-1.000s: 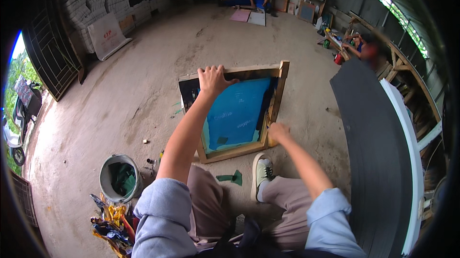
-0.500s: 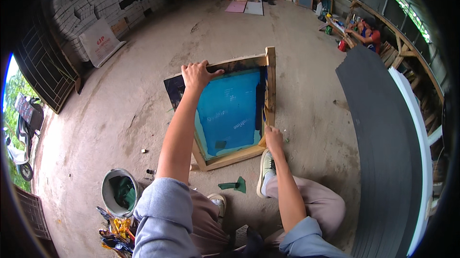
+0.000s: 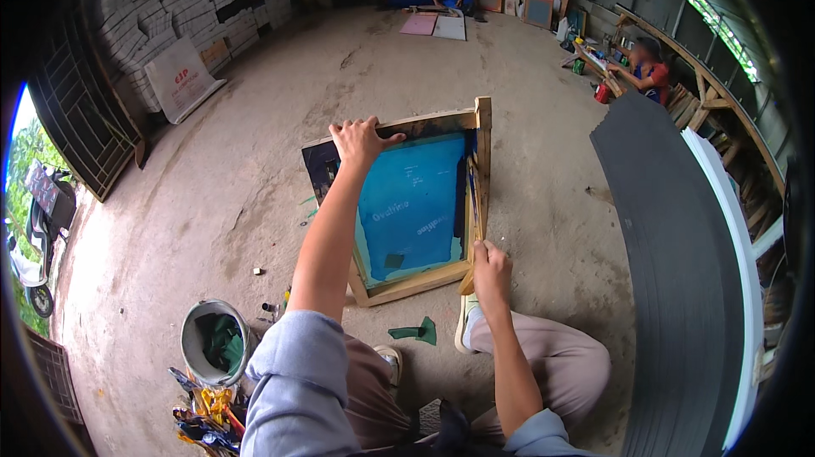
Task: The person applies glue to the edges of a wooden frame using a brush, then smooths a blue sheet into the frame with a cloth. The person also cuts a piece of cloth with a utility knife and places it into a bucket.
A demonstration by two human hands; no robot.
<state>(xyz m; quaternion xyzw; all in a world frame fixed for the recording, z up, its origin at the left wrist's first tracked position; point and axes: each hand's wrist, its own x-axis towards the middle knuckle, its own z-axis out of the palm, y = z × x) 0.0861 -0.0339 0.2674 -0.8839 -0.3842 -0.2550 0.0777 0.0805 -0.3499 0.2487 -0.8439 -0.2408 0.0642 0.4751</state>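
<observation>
A: Where does the wooden frame (image 3: pixel 416 285) lie from the two hands?

B: In front of the person, between both forearms. Its long axis runs outward from the knees, the far end leaning a little to the left. From the left hand (image 3: pixel 356 143) it stretches back toward the person and off to the right; from the right hand (image 3: pixel 491 274) it lies leftward and farther out.

A: Which hand is nearer to it?

B: Neither – both are up against it. The left is at the far rail, the right beside the near right-hand corner, so they sit almost diagonally across the blue panel (image 3: pixel 403 219).

A: And how are they held?

B: The left pinches the far rail, fingers hooked over its outer edge and thumb stretched along the inner side. The right is curled around a pale wooden piece (image 3: pixel 468 284) – whether that is separate or part of the frame, the view does not tell.

A: Is the frame flat on the floor?

B: Hard to tell; it looks tilted, with the near rail lower. A shoe (image 3: pixel 464 321) sits just below the right corner, a green scrap (image 3: pixel 427 331) lies nearer the person, and a bucket (image 3: pixel 192 346) stands off to the left.
</observation>
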